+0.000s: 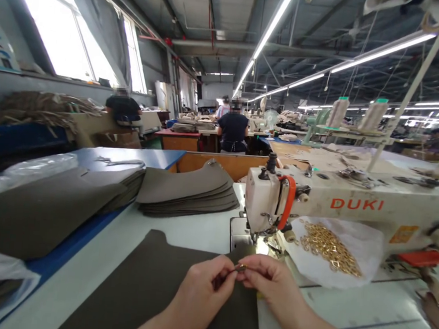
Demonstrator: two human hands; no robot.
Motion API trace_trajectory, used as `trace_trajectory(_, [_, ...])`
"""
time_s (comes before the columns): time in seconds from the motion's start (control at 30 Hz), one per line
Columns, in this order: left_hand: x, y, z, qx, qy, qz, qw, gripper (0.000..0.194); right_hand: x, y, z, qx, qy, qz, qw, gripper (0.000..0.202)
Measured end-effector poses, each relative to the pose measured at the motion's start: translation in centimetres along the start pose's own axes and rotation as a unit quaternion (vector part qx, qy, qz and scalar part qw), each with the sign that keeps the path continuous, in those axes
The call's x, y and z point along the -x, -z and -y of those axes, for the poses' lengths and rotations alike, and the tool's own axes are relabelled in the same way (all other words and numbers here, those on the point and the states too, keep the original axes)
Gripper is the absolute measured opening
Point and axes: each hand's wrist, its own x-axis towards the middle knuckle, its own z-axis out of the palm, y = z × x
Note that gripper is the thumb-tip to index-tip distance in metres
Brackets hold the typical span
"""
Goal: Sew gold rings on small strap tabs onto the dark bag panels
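My left hand and my right hand meet fingertip to fingertip in front of the sewing machine. Pinched in the left fingers is the end of a small dark strip. The right fingers grip a tiny gold metal ring at that strip; whether the strip passes through it is too small to tell. Beneath both hands lies a flat dark grey-green panel on the pale table. Beside the machine's needle area, many gold rings fill a white plastic bag.
Stacks of dark panels lie behind and on a blue surface at the left, near clear plastic wrap. Thread cones stand above the machine. A seated person works ahead, another by the windows.
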Motion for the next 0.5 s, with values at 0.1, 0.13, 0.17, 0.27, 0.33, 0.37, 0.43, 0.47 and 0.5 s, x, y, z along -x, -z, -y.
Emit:
trace_trajectory(0.1, [0.0, -0.2, 0.2, -0.008, 0.009, -0.013, 1.000, 0.014, 0.2, 0.0, -0.1, 0.010, 0.013, -0.007, 1.000, 0.032])
trace_trajectory(0.13, [0.0, -0.3, 0.2, -0.008, 0.012, -0.013, 1.000, 0.014, 0.3, 0.0, -0.1, 0.023, 0.025, -0.011, 0.999, 0.027])
trace_trajectory(0.17, [0.0, -0.5, 0.2, -0.009, 0.015, -0.013, 1.000, 0.014, 0.4, 0.0, -0.1, 0.043, 0.041, -0.018, 0.998, 0.022])
trace_trajectory(0.27, [0.0, -0.8, 0.2, -0.012, 0.017, -0.005, 1.000, 0.015, 0.5, 0.0, 0.0, 0.161, 0.098, -0.042, 0.981, 0.016])
trace_trajectory(0.33, [0.1, -0.9, 0.0, -0.012, 0.012, 0.004, 1.000, 0.015, 0.6, -0.1, 0.1, 0.253, 0.134, -0.055, 0.957, 0.017])
trace_trajectory(0.37, [0.1, -0.9, 0.0, -0.009, 0.010, 0.011, 1.000, 0.015, 0.6, -0.1, 0.2, 0.287, 0.151, -0.059, 0.944, 0.019])
trace_trajectory(0.43, [0.0, -0.8, -0.2, 0.004, 0.009, 0.031, 0.999, 0.016, 0.8, -0.3, 0.5, 0.322, 0.176, -0.054, 0.929, 0.022])
trace_trajectory(0.47, [-0.1, -0.7, -0.2, 0.015, 0.014, 0.042, 0.999, 0.016, 0.9, -0.3, 0.7, 0.322, 0.183, -0.042, 0.928, 0.023])
trace_trajectory(0.5, [-0.2, -0.5, -0.2, 0.030, 0.022, 0.052, 0.998, 0.015, 1.1, -0.3, 0.9, 0.313, 0.185, -0.025, 0.931, 0.024])
